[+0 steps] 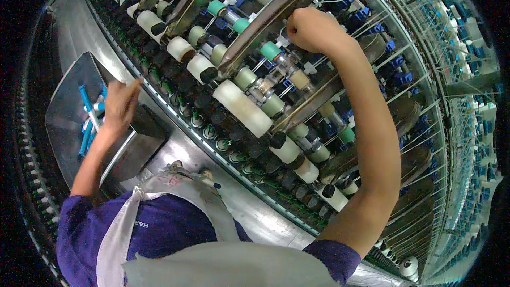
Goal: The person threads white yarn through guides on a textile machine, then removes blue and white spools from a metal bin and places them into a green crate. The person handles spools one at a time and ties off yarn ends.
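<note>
My right hand (311, 27) is raised high over the spinning frame, fingers curled into a fist at the upper drafting rollers; whether it pinches a thread is too small to tell. My left hand (119, 106) reaches down to the left into a grey metal box (69, 106) and its fingers close around a blue tube (87, 103). More blue tubes (85, 138) lie in that box. Between my hands runs a row of white and green rollers (241, 107) on the machine.
Dark metal weighting arms (265, 21) cross the rollers. A shiny steel rail (212, 170) runs along the machine's front, with a row of dark spindles (202, 111) above it. Blue-and-white bobbins on a creel (467, 127) fill the far right. My white apron (175, 191) hangs below.
</note>
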A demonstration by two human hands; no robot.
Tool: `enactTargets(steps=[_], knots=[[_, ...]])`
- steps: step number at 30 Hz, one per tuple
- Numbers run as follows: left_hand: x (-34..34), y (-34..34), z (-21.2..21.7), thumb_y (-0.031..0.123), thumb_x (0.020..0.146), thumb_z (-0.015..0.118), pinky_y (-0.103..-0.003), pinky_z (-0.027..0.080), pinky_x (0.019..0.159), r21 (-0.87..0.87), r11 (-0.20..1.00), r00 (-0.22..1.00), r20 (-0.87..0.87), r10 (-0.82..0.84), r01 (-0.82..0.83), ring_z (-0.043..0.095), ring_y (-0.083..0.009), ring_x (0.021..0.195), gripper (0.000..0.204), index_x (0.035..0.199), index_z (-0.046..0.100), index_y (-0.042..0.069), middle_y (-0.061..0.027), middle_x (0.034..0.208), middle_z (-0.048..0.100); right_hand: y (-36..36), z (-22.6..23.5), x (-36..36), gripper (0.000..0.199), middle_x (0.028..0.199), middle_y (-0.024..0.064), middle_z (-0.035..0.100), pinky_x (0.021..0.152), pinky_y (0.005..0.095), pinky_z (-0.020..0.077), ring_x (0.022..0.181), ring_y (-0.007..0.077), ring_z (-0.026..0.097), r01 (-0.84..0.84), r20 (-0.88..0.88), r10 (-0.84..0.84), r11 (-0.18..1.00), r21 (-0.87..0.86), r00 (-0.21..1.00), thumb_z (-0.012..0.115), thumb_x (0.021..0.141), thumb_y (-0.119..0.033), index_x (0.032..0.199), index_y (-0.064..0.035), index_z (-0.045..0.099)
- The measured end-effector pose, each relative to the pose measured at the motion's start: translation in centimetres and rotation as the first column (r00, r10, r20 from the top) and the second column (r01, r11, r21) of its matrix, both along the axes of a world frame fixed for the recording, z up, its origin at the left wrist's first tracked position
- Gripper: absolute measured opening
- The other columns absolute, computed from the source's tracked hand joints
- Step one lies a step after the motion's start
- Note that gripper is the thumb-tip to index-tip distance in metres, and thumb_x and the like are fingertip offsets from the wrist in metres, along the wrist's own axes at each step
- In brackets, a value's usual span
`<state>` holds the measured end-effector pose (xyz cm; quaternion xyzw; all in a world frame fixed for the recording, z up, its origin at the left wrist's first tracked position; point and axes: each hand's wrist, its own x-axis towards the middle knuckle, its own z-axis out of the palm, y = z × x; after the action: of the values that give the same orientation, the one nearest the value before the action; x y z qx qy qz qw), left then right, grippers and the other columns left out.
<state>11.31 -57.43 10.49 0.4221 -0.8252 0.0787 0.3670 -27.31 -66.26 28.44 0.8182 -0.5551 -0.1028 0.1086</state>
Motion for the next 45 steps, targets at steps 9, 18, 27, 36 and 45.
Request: enactTargets(steps=[9,18,27,36,45], knots=[[9.8,16.3,-27.4,0.018,0.083,0.050,-0.046,0.044,0.080,0.732,0.642,0.791,0.524,-0.315,-0.230,0.059,-0.0290,0.089,0.031,0.113,0.060,0.017,-0.0115,0.096,0.061,0.1,0.1,0.0,0.017,0.081,0.0171,0.066,0.070,0.0426,0.0530,0.078,0.0350,0.064,0.015,-0.006,-0.015,0.999,0.039,1.000,0.059,0.076,-0.018,0.083,-0.0075,0.071],[12.8,15.6,-29.5,0.014,0.079,0.057,-0.045,0.052,0.074,0.864,0.341,0.797,0.485,-0.361,-0.371,0.064,-0.0356,0.083,0.042,0.120,0.057,0.010,-0.0179,0.091,0.067,0.1,-0.1,0.1,0.014,0.081,0.0165,0.067,0.069,0.0423,0.0533,0.077,0.0345,0.064,-0.009,-0.022,0.009,1.000,0.010,1.000,0.061,0.074,-0.016,0.080,-0.0077,0.070],[10.4,14.2,-26.2,0.019,0.082,0.060,-0.045,0.051,0.079,0.897,0.257,0.849,0.429,-0.309,-0.359,0.063,-0.0363,0.090,0.044,0.126,0.053,0.014,-0.0210,0.105,0.062,-0.2,-0.4,-0.3,0.012,0.076,0.0159,0.066,0.066,0.0418,0.0532,0.072,0.0343,0.064,-0.061,0.009,0.061,0.998,-0.026,0.998,0.060,0.072,-0.014,0.075,-0.0065,0.070],[11.1,15.3,-27.7,0.018,0.080,0.062,-0.045,0.051,0.078,0.867,0.247,0.800,0.496,-0.336,-0.433,0.063,-0.0357,0.087,0.043,0.123,0.056,0.015,-0.0203,0.095,0.064,-0.1,-0.3,-0.2,0.014,0.077,0.0157,0.066,0.066,0.0407,0.0526,0.073,0.0337,0.063,-0.060,0.001,0.060,0.998,0.019,0.998,0.060,0.073,-0.014,0.080,-0.0061,0.070],[12.0,15.5,-26.7,0.006,0.075,0.056,-0.045,0.050,0.080,0.898,0.347,0.927,0.340,-0.159,-0.270,0.061,-0.0370,0.092,0.035,0.109,0.062,0.012,-0.0202,0.098,0.063,0.1,-0.1,-0.1,0.014,0.079,0.0145,0.066,0.067,0.0400,0.0526,0.075,0.0328,0.064,-0.092,0.015,0.092,0.995,0.029,0.996,0.062,0.073,-0.015,0.081,-0.0074,0.070]])
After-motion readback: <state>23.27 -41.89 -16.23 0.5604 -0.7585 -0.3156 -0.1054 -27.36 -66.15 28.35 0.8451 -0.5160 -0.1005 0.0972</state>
